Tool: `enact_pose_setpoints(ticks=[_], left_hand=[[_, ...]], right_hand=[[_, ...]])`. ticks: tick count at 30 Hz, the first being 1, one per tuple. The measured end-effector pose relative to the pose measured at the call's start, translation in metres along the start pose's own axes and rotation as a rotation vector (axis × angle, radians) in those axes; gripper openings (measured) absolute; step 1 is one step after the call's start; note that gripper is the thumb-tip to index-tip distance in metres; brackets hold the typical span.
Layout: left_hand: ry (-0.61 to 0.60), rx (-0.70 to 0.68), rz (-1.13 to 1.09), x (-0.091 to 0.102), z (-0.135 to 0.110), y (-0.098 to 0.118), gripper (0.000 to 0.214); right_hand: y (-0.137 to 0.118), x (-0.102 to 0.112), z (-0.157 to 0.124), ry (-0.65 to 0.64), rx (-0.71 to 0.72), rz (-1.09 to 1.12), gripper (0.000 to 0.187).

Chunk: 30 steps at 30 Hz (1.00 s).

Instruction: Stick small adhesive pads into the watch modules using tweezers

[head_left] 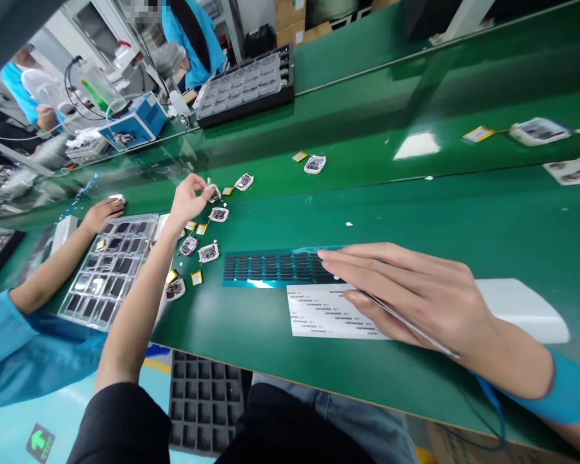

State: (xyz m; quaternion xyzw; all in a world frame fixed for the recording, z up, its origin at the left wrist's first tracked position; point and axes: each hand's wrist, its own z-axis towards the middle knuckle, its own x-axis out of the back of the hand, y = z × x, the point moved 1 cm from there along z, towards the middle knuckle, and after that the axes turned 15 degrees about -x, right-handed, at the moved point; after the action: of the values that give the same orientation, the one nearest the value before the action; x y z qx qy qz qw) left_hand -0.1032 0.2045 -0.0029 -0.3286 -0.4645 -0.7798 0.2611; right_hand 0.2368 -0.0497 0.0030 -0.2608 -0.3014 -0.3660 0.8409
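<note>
My left hand reaches far forward and pinches a small white-rimmed electronic case. Around it lie several similar cases, with yellow-edged silver battery packs beside them. My right hand holds slim metal tweezers under its palm, their front end hidden by the fingers. Those fingers stretch over a teal film sheet bearing rows of black strips. White printed backing paper lies partly beneath the same hand.
At left, a co-worker's hand extends past a clear tray of dark screens. More cases sit on the green strip beyond the bench seam. A black tray and a blue box stand at the back.
</note>
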Motion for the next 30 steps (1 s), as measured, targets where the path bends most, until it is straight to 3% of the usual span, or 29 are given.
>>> enact_pose_setpoints(ticks=[2, 4, 6, 8, 11, 14, 19, 30], left_hand=[[0.031, -0.050, -0.081, -0.010, -0.018, 0.032, 0.022], [0.075, -0.150, -0.392, -0.025, -0.045, 0.071, 0.027], [-0.015, -0.200, -0.633, -0.042, -0.076, 0.110, 0.039], [-0.091, -0.178, -0.751, -0.056, -0.106, 0.141, 0.037], [-0.126, -0.136, -0.878, -0.067, -0.138, 0.169, 0.031], [-0.179, -0.040, -1.025, -0.071, -0.152, 0.177, 0.039], [-0.313, 0.101, -1.196, -0.070, -0.159, 0.178, 0.054], [-0.145, 0.014, -1.105, -0.071, -0.170, 0.179, 0.032]], right_hand=[[0.001, -0.003, -0.001, 0.002, -0.029, 0.049, 0.033], [0.001, -0.006, -0.002, -0.002, -0.097, 0.056, 0.037], [0.000, -0.010, -0.003, -0.010, -0.169, 0.025, 0.040], [-0.001, -0.014, -0.003, -0.015, -0.207, -0.004, 0.039], [-0.004, -0.016, -0.004, -0.017, -0.197, -0.018, 0.025], [-0.007, -0.014, -0.005, 0.007, -0.190, -0.023, 0.013], [-0.009, -0.011, -0.002, 0.018, -0.224, 0.012, 0.019], [-0.015, -0.013, -0.004, 0.005, -0.222, -0.030, 0.016]])
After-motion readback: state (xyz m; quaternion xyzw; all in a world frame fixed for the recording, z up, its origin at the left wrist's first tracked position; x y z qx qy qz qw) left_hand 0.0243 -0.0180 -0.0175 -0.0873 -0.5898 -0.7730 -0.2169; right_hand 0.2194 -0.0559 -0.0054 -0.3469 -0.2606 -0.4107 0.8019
